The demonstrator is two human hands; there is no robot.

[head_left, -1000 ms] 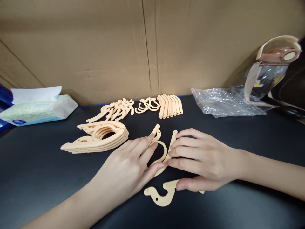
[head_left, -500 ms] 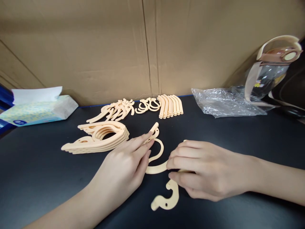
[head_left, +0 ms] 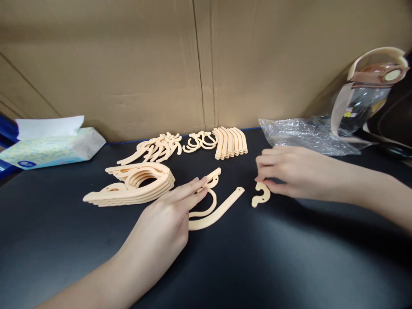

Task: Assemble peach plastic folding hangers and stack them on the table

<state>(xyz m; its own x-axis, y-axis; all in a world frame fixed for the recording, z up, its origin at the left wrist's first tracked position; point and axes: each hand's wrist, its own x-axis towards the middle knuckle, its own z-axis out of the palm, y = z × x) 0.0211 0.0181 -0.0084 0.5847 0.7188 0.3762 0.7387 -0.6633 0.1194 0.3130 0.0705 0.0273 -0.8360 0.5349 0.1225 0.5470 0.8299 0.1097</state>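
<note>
My left hand (head_left: 172, 206) reaches in from the lower left, its straight fingers laid over a cream folding clothes hanger (head_left: 222, 210) and holding it on the dark table. The hanger's curved arm sticks out to the right of the fingers, with a looped part beside it; the thumb and the parts beneath the hand are hidden. To the right, my right hand (head_left: 283, 171) pinches a small cream hook piece (head_left: 262, 197) at its upper end, just above or on the table. A stack of cream hangers (head_left: 148, 189) lies left of my left hand.
Along the back lie a heap of curved cream pieces (head_left: 161, 148), several cream hooks (head_left: 199, 141) and a row of cream arms (head_left: 230, 142). A tissue pack (head_left: 58, 148) is at left. A clear plastic bag (head_left: 302, 133) and bottle (head_left: 367, 103) stand right, before a cardboard wall (head_left: 128, 64).
My right hand has moved away from the hanger, up and to the right, taking the hook piece along. The hanger's right arm is uncovered now. My left hand has barely moved.
</note>
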